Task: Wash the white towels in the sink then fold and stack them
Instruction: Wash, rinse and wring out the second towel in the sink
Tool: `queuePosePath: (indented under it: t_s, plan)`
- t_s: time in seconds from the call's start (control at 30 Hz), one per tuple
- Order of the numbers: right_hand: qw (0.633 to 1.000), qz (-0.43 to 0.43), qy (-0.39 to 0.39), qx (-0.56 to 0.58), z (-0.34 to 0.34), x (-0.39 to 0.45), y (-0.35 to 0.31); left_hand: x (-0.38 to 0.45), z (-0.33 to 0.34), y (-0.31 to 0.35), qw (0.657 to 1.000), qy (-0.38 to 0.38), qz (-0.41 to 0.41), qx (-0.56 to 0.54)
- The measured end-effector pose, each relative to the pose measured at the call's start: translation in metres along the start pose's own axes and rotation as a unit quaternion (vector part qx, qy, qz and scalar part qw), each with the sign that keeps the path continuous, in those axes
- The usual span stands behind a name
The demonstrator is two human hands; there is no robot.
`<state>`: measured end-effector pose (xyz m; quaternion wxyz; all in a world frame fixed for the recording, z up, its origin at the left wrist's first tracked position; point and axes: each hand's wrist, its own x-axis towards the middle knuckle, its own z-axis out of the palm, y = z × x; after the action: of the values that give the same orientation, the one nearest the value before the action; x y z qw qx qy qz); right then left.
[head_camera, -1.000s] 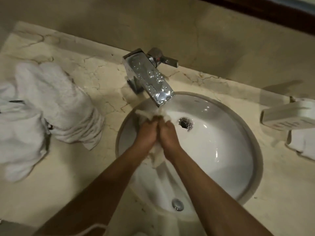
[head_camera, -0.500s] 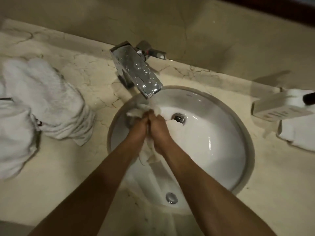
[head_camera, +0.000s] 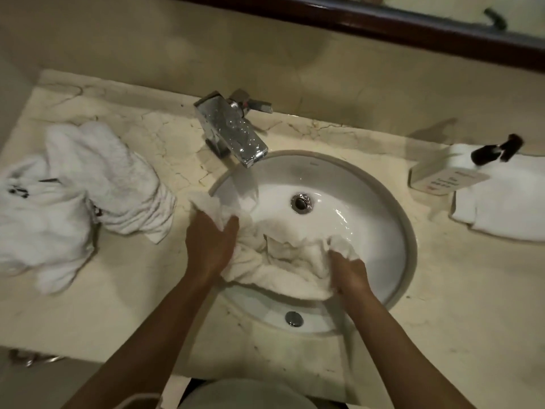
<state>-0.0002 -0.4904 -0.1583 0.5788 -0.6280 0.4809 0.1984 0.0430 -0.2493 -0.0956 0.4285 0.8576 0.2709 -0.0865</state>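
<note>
Counter: cream marble vanity top (head_camera: 138,305) with dark veins, running wall to wall under a dark wooden mirror frame (head_camera: 383,25); beige wall behind it
Wet towel: white towel (head_camera: 274,261) bunched and stretched across the near half of the sink, its left end lapping over the basin rim; folds crumpled between the two hands
Left hand: left hand (head_camera: 211,243) at the basin's left rim, thumb and fingers closed over the towel's left end; back of the hand faces the camera
Right hand: right hand (head_camera: 349,273) inside the bowl, fingers curled into the towel's right end; the two hands are well apart with the cloth spanning between them
Sink: round white sink (head_camera: 383,231) set under the counter; drain (head_camera: 300,203) in the far half, uncovered by the towel; overflow fitting (head_camera: 294,319) on the near wall
Tap: square chrome faucet (head_camera: 233,132) beaded with droplets, spout reaching over the far left rim; lever handle (head_camera: 253,103) behind it pointing right; whether water is running, cannot tell
Left of sink: heap of white towels (head_camera: 73,196) piled loosely on the counter, near the left hand but apart from it
Right of sink: pale dispenser bottle (head_camera: 442,175) with a dark pump (head_camera: 498,150), lying on its side; folded white cloth (head_camera: 507,202) beneath and beside it, at the frame's edge
</note>
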Motion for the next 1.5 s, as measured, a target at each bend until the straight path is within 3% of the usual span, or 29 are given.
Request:
queuePosePath:
  t_s: [0.07,0.13,0.17,0.23,0.3,0.37,0.4,0.53,0.67,0.73,0.8,0.87,0.9,0.97,1.03,1.13,1.2,1.3,1.33,1.4,1.5]
  plan:
    - [0.981,-0.018,0.043,-0.19,0.0,-0.001,0.007,0.006,0.008,-0.013,0.991,-0.034,0.058,0.114]
    - [0.915,-0.161,0.111,-0.353,0.009,-0.004,0.007,0.008,0.019,-0.024,0.971,0.001,0.15,0.188]
    - [0.871,-0.273,0.08,-0.401,0.017,-0.004,0.008,0.006,0.025,-0.025,0.957,0.014,0.198,0.21]
    - [0.798,-0.386,-0.098,-0.454,0.04,-0.003,0.007,0.0,0.039,-0.025,0.917,-0.052,0.316,0.239]
    - [0.717,-0.372,-0.263,-0.528,0.06,0.003,0.005,0.001,0.055,-0.028,0.873,-0.228,0.361,0.234]
    - [0.665,-0.365,-0.289,-0.584,0.074,0.01,0.011,0.014,0.066,-0.039,0.817,-0.37,0.322,0.305]
    - [0.654,-0.365,-0.264,-0.607,0.078,0.014,0.014,0.023,0.071,-0.05,0.797,-0.38,0.313,0.35]
    - [0.691,-0.291,-0.165,-0.64,0.068,0.031,0.016,0.048,0.079,-0.064,0.758,-0.307,0.302,0.49]
    - [0.643,-0.21,-0.114,-0.727,0.049,0.033,0.001,0.052,0.074,-0.034,0.714,-0.287,0.26,0.583]
    - [0.676,-0.176,-0.093,-0.71,0.039,0.036,-0.007,0.051,0.073,-0.018,0.7,-0.272,0.256,0.608]
    - [0.709,-0.145,-0.056,-0.688,0.031,0.038,-0.019,0.052,0.075,-0.01,0.658,-0.274,0.279,0.644]
    - [0.682,-0.201,-0.02,-0.703,0.029,0.037,-0.026,0.052,0.077,-0.008,0.623,-0.259,0.338,0.656]
    - [0.658,-0.272,-0.023,-0.702,0.033,0.037,-0.025,0.053,0.081,-0.011,0.629,-0.266,0.375,0.627]
    - [0.621,-0.381,-0.137,-0.671,0.045,0.036,-0.021,0.051,0.092,-0.025,0.662,-0.355,0.412,0.516]
    - [0.607,-0.357,-0.26,-0.661,0.055,0.037,-0.018,0.045,0.097,-0.032,0.706,-0.466,0.336,0.414]
    - [0.596,-0.312,-0.266,-0.69,0.058,0.043,-0.013,0.042,0.096,-0.04,0.743,-0.423,0.31,0.416]
    - [0.544,-0.312,-0.244,-0.74,0.057,0.043,-0.008,0.036,0.096,-0.044,0.733,-0.4,0.306,0.458]
    - [0.461,-0.362,-0.228,-0.777,0.061,0.037,0.003,0.02,0.101,-0.048,0.675,-0.368,0.365,0.525]
    - [0.465,-0.37,-0.236,-0.769,0.061,0.035,0.005,0.015,0.102,-0.05,0.671,-0.364,0.378,0.524]
    - [0.524,-0.381,-0.262,-0.715,0.056,0.03,0.003,0.013,0.098,-0.055,0.721,-0.38,0.382,0.435]
    - [0.682,-0.373,-0.279,-0.564,0.041,0.018,-0.019,0.027,0.074,-0.054,0.828,-0.423,0.307,0.205]
